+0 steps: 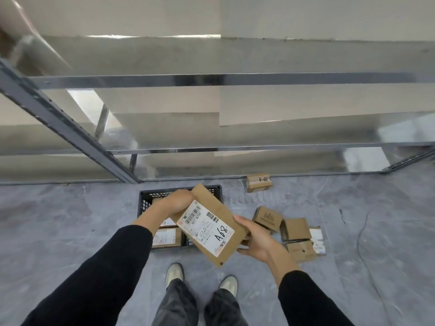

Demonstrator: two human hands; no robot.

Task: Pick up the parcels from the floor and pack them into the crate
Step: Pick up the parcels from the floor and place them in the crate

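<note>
fingers of the left hand (176,203) curled over the far upper edge of a flat cardboard parcel (213,225), closed on it, while the right hand (255,238) cupped the opposite long edge from beneath, thumb on top near the rim, also gripping. the parcel hung tilted in the air between both hands, above the near right corner of the black crate (150,196), its white shipping label (204,228) facing up with "a68" handwritten on it.

it looked light and stiff, a thin carton that should keep its shape when pinched; the bare cardboard edges seemed the best places to hold, since the glossy label may be slicker. nothing suggested it was fragile, though that could not be told.

inside the crate at least two labelled parcels already lay flat, leaving open room toward the far left side. on the grey floor (70,220) to the right sat a cluster of small boxes (295,229), touching one another, and a lone box (259,182) rested further off by the foot of the metal shelving (70,128). the shelving stood close behind the crate, so lowering from the near side seemed freest.
</note>
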